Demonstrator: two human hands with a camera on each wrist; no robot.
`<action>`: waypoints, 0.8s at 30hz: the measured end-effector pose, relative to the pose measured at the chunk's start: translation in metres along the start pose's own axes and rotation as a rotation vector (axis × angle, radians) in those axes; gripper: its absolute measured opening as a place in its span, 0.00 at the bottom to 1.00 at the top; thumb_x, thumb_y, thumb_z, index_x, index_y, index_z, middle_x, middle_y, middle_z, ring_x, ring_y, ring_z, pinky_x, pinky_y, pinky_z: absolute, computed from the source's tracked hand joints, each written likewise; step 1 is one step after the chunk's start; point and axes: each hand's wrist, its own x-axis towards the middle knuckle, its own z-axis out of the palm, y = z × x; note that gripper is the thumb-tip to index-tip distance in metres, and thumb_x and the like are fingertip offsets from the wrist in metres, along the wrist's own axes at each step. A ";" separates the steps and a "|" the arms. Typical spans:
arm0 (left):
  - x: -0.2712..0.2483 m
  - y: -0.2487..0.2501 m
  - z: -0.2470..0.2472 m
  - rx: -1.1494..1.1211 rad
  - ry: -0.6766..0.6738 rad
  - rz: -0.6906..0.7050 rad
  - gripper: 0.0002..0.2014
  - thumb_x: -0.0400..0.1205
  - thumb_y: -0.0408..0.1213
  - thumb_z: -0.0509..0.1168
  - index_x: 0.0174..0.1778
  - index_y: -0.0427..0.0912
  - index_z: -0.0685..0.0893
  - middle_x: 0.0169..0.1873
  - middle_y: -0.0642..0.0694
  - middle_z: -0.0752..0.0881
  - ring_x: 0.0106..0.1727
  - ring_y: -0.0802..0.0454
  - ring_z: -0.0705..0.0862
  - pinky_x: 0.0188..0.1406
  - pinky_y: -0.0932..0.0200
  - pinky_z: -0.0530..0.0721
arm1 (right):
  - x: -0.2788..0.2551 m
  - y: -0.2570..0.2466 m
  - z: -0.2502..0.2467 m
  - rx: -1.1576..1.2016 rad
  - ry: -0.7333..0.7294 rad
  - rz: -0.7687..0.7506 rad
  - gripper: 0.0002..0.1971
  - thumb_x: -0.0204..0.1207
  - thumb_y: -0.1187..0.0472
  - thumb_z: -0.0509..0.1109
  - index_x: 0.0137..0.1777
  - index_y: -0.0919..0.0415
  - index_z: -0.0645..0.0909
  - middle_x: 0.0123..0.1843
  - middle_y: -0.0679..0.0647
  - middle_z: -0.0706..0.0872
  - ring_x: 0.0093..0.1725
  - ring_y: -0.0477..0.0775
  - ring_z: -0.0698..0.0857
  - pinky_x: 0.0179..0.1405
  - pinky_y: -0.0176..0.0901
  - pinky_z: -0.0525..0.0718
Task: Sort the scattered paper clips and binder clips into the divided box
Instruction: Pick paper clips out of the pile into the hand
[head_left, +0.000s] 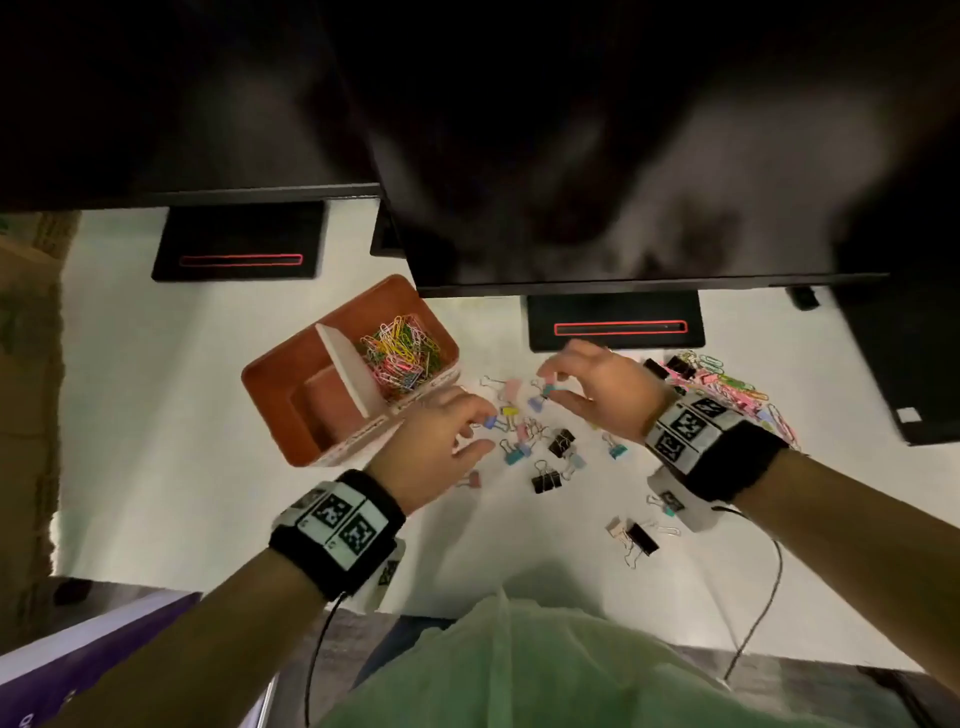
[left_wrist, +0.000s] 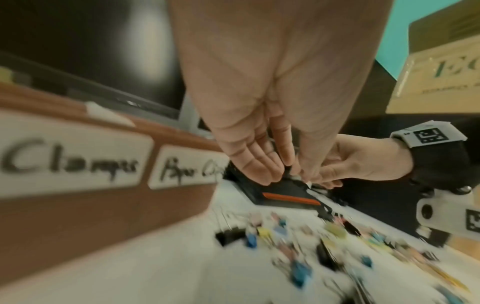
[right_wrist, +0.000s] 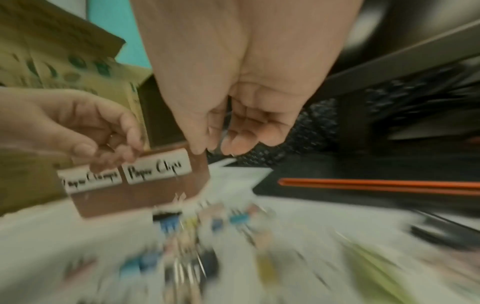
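The brown divided box (head_left: 270, 384) stands left of centre; its far compartment holds several coloured paper clips (head_left: 400, 351), its near one looks bare. Labels on its front wall (left_wrist: 103, 216) read "Clamps" and "Paper Clips". Coloured and black binder clips (head_left: 530, 431) lie scattered beside it. My left hand (head_left: 480, 428) hovers over a blue binder clip (head_left: 491, 422); thumb and index tips sit close together (left_wrist: 285, 176), and blur hides anything between them. My right hand (head_left: 558, 385) hangs above a teal clip (head_left: 548, 388), fingers loosely curled, with an empty gap (right_wrist: 215, 148).
A second heap of paper clips and binder clips (head_left: 727, 384) lies at the right, behind my right wrist. Two black monitor stands (head_left: 239, 241) (head_left: 615, 322) sit at the back under dark screens. More black binder clips (head_left: 641, 538) lie near the front edge, by a cable (head_left: 769, 597).
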 end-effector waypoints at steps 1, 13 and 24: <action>0.003 0.003 0.012 -0.009 -0.060 -0.014 0.14 0.79 0.41 0.67 0.60 0.49 0.80 0.54 0.52 0.79 0.44 0.63 0.77 0.44 0.62 0.84 | -0.016 0.013 0.002 -0.042 -0.059 0.041 0.15 0.79 0.50 0.64 0.65 0.49 0.75 0.60 0.49 0.77 0.47 0.45 0.80 0.49 0.43 0.83; 0.028 0.014 0.092 0.259 -0.264 0.001 0.31 0.76 0.51 0.68 0.75 0.51 0.69 0.82 0.49 0.48 0.81 0.47 0.55 0.77 0.43 0.66 | -0.120 0.090 0.045 0.031 -0.418 0.094 0.13 0.73 0.54 0.73 0.56 0.51 0.78 0.54 0.46 0.79 0.44 0.43 0.81 0.42 0.34 0.82; 0.030 0.020 0.106 0.168 0.122 -0.243 0.23 0.73 0.36 0.73 0.64 0.42 0.78 0.62 0.42 0.76 0.62 0.41 0.77 0.61 0.43 0.80 | -0.097 0.110 0.038 0.135 -0.111 -0.040 0.16 0.77 0.60 0.68 0.65 0.55 0.78 0.54 0.52 0.80 0.41 0.44 0.77 0.43 0.39 0.81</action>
